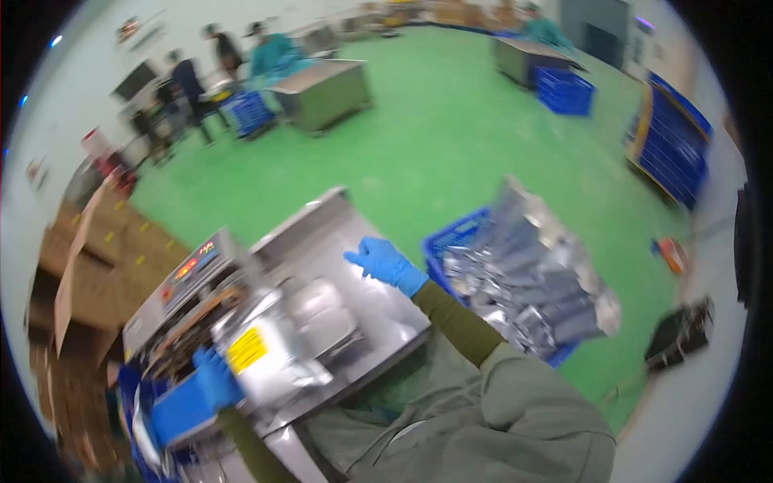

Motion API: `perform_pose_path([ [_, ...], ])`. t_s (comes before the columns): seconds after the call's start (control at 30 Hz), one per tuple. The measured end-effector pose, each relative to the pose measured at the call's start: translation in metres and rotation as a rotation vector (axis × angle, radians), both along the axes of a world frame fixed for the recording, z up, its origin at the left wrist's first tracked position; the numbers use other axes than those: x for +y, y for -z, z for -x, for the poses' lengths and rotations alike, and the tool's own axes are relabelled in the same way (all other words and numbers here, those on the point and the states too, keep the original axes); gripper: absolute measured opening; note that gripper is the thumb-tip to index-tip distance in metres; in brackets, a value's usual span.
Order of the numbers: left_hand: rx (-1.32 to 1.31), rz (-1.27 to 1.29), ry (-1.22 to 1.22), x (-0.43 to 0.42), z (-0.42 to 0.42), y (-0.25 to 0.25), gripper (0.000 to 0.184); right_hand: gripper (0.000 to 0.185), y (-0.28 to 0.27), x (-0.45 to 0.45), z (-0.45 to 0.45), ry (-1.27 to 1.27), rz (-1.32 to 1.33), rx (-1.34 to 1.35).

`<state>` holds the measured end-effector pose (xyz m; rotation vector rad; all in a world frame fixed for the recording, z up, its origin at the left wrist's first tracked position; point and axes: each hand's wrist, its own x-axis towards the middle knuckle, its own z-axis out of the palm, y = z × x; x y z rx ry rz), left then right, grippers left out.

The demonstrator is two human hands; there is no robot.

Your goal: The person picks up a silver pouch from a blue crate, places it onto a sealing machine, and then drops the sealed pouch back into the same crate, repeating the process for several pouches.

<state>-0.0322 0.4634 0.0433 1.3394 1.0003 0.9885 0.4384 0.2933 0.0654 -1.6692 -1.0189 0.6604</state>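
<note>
A blue glove covers my right hand [380, 262], which is above the metal tray [310, 229] with fingers partly curled; whether it holds anything small cannot be made out. My left hand [216, 380], also gloved in blue, is at the left edge of a silver bag [278, 378] with a yellow label, beside a blue surface [179, 409]. Motion blur hides its fingers. Right of the bag, a pale rounded item [320, 314] sits in the metal tray. Behind them stands a machine [191, 270] with a lit red display.
A blue crate [439, 249] heaped with silver bags [535, 274] stands to the right. Cardboard boxes [121, 258] are stacked at the left. Farther off, several people are near metal tables [326, 92] and blue crates [564, 90]. A blue rack [672, 145] leans at the far right.
</note>
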Motion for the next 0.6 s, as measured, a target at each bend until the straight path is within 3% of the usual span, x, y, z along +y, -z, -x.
perform_pose_path([
  [0.03, -0.028, 0.037, -0.087, -0.008, 0.022, -0.004, 0.046, 0.027, 0.008, -0.013, -0.036, 0.179, 0.068, -0.405],
  [0.1, -0.097, 0.075, -0.239, -0.030, 0.068, -0.005, 0.045, 0.034, 0.058, -0.054, -0.148, 0.516, 0.170, -0.333],
  [0.23, -0.185, 0.070, -0.367, -0.082, 0.124, -0.027, 0.043, 0.047, 0.085, -0.131, -0.293, 0.764, 0.308, -0.255],
  [0.33, -0.028, -0.045, -0.586, -0.133, 0.050, -0.092, 0.038, 0.041, 0.129, -0.137, -0.389, 0.810, 0.389, -0.376],
  [0.53, 0.136, -0.122, -0.591, -0.133, -0.014, -0.127, 0.039, 0.035, 0.150, -0.120, -0.444, 0.759, 0.490, -0.065],
  [0.57, 0.179, -0.131, -0.581, -0.132, -0.026, -0.129, 0.039, 0.035, 0.164, -0.118, -0.455, 0.750, 0.498, -0.061],
  [0.6, 0.224, -0.136, -0.570, -0.132, -0.030, -0.127, 0.039, 0.033, 0.176, -0.112, -0.464, 0.715, 0.560, -0.234],
])
